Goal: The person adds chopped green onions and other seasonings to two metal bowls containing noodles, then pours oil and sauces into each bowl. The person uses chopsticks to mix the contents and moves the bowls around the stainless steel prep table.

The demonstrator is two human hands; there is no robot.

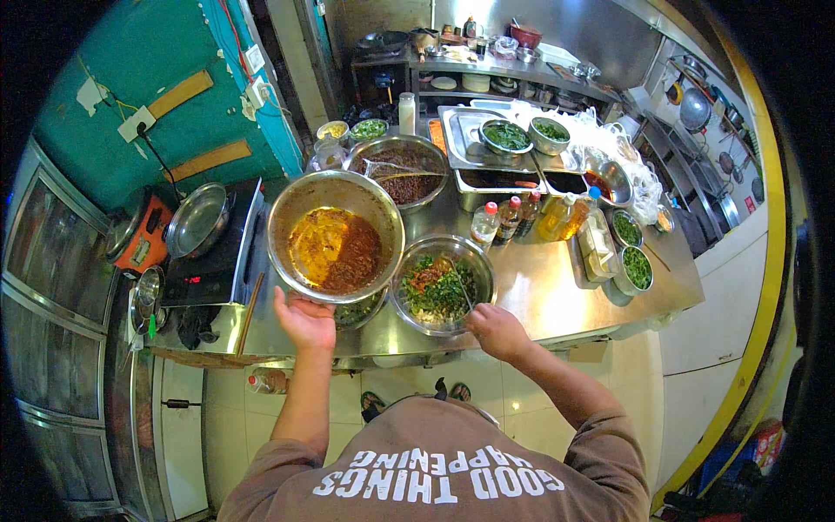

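My left hand supports a large steel bowl from below, tilted, with red-brown chilli paste and orange oil inside. My right hand grips the handle of a metal spoon, whose far end lies in a second steel bowl on the counter. This bowl holds chopped green herbs, pale bits and some red-brown paste. Partly hidden under the raised bowl is another steel bowl with greens. Behind stands a wide steel bowl of dark red chilli mix, a clear film or bag across it.
An induction cooker with a steel pan is at left, chopsticks beside it. Several bottles, steel trays and bowls of greens stand at right on the steel counter. A plastic bottle lies below the counter.
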